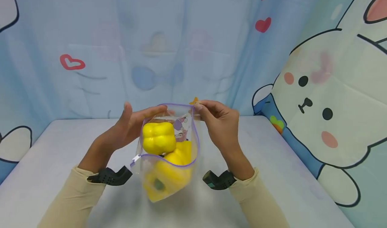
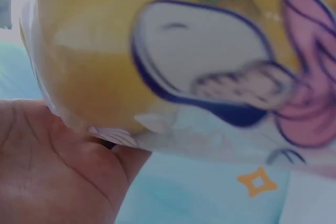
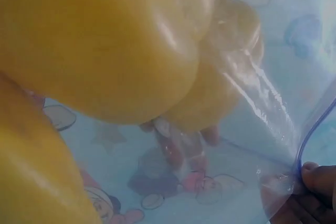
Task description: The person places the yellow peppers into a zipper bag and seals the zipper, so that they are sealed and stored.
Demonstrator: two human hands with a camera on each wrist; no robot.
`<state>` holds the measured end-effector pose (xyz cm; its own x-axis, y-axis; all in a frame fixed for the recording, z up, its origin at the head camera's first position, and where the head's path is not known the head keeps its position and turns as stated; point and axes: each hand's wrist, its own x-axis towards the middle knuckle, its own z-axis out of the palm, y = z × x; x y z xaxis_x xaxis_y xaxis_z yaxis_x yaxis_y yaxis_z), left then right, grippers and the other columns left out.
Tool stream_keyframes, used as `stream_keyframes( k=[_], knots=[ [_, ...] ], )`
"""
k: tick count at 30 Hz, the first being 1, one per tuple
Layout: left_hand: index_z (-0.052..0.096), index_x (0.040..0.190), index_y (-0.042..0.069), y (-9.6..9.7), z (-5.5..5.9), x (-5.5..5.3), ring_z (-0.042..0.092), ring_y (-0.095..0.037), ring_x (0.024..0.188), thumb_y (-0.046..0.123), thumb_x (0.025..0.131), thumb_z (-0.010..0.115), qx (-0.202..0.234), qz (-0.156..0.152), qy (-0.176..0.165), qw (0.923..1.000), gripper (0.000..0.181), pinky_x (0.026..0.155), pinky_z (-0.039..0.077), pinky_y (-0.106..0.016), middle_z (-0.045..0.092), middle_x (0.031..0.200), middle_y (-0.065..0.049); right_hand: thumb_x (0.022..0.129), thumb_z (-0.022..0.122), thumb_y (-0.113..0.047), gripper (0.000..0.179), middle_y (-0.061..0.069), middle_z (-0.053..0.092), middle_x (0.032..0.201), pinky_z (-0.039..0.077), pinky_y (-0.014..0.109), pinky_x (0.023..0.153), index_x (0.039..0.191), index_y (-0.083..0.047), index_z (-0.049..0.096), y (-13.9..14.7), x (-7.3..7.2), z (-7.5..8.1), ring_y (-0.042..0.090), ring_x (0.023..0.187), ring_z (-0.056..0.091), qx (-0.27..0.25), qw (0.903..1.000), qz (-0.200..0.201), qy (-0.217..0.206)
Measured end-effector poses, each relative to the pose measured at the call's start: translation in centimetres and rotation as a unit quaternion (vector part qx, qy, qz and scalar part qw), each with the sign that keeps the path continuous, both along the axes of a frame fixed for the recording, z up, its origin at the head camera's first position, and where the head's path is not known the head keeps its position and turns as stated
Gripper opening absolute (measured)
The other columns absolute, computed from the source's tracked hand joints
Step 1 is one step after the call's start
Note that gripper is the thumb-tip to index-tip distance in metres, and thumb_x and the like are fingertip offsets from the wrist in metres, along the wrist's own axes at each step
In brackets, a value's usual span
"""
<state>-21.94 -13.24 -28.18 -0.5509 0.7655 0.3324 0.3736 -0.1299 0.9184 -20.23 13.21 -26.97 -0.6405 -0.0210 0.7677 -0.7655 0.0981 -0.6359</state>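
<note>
A clear zip bag [image 1: 181, 166] with a purple-edged mouth hangs open between both hands, tilted, with printed cartoon figures on its plastic. Inside lie yellow bell peppers: one blocky pepper [image 1: 158, 138] near the mouth, another [image 1: 179, 154] beside it, and more yellow below with a green stem end. My left hand [image 1: 131, 123] touches the bag's far left side, fingers straight and thumb raised; its fingertips are partly behind the plastic. At the far right corner of the mouth, my right hand [image 1: 219, 122] pinches the purple edge between thumb and fingers.
Beneath the bag is a white table [image 1: 81, 134]. A blue curtain [image 1: 99, 86] with hearts and cartoon animals closes off the back and sides. Dark wrist cameras [image 1: 110, 176] are strapped over beige sleeves [image 1: 68, 197]. A white slider [image 1: 137, 158] sits at the bag's left corner.
</note>
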Motion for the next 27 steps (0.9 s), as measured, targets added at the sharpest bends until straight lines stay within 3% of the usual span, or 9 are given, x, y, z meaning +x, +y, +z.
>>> stream_keyframes(
  k=[4,8,12,14,17,21,23,27],
  knots=[
    [0.015,0.156,0.008,0.0,-0.6,-1.3,0.022,-0.036,0.142,0.077,0.088,0.018,-0.001,0.016,-0.009,0.9998,0.097,0.111,0.017,-0.063,0.016,0.159,-0.011,0.088,0.068,-0.004,0.016,0.019,0.071,0.086,0.058,0.036,0.069,0.097,0.009,0.071,-0.1,-2.1,-0.6,0.019,0.074,0.070,-0.009,0.9996,-0.027,-0.007],
    [0.007,0.158,0.017,-0.1,-0.7,-1.0,0.013,-0.035,0.145,0.076,0.086,0.036,0.026,0.076,0.022,0.9965,0.097,0.110,0.009,-0.065,0.008,0.161,-0.010,0.088,0.069,-0.007,0.017,0.018,0.070,0.083,0.058,0.032,0.067,0.096,0.008,0.072,-0.6,-3.6,-0.9,0.019,0.071,0.069,-0.010,0.9978,-0.065,-0.001],
    [-0.007,0.157,0.023,0.2,-1.4,1.4,0.004,-0.031,0.147,0.077,0.082,0.044,0.048,0.160,0.092,0.9816,0.105,0.108,0.001,-0.069,-0.001,0.162,-0.008,0.088,0.069,-0.008,0.018,0.017,0.071,0.081,0.058,0.031,0.065,0.094,0.009,0.072,-1.2,-4.4,-1.1,0.023,0.070,0.070,-0.012,0.9962,-0.085,0.013],
    [-0.011,0.156,0.020,0.4,-2.1,3.1,0.001,-0.029,0.147,0.077,0.081,0.044,0.040,0.195,0.136,0.9704,0.109,0.107,0.005,-0.071,-0.004,0.162,-0.008,0.089,0.069,-0.009,0.019,0.018,0.071,0.081,0.058,0.030,0.065,0.093,0.009,0.072,-1.6,-4.5,-1.3,0.025,0.070,0.070,-0.013,0.9959,-0.088,0.017],
    [-0.009,0.156,0.019,0.5,-3.1,5.2,0.002,-0.024,0.148,0.078,0.079,0.046,0.033,0.229,0.166,0.9586,0.112,0.108,0.013,-0.067,-0.002,0.163,-0.005,0.090,0.068,-0.008,0.018,0.019,0.071,0.082,0.058,0.029,0.066,0.094,0.009,0.072,-1.9,-4.7,-1.4,0.026,0.072,0.070,-0.018,0.9955,-0.092,0.013],
    [-0.001,0.158,0.018,0.5,-4.5,6.6,0.005,-0.023,0.148,0.073,0.082,0.049,0.061,0.240,0.158,0.9560,0.106,0.116,0.016,-0.038,0.003,0.163,-0.006,0.089,0.066,-0.001,0.015,0.023,0.070,0.084,0.058,0.029,0.066,0.094,0.012,0.070,-1.8,-4.8,-1.3,0.030,0.074,0.070,-0.029,0.9946,-0.099,-0.003],
    [0.003,0.158,0.019,0.5,-5.2,7.2,0.005,-0.022,0.148,0.061,0.088,0.055,0.055,0.262,0.155,0.9509,0.097,0.114,0.015,-0.024,0.006,0.163,-0.004,0.089,0.065,0.002,0.015,0.025,0.069,0.085,0.058,0.030,0.066,0.095,0.015,0.069,-1.6,-4.8,-1.3,0.033,0.074,0.069,-0.028,0.9945,-0.101,-0.010],
    [0.011,0.158,0.022,1.2,-5.9,8.0,0.010,-0.019,0.147,0.020,0.100,0.053,0.031,0.304,0.143,0.9415,0.072,0.111,0.018,-0.021,0.011,0.162,0.001,0.089,0.064,0.003,0.016,0.028,0.069,0.085,0.058,0.032,0.067,0.097,0.016,0.068,-1.1,-4.9,-1.3,0.030,0.074,0.070,-0.030,0.9950,-0.094,-0.017]
  ],
)
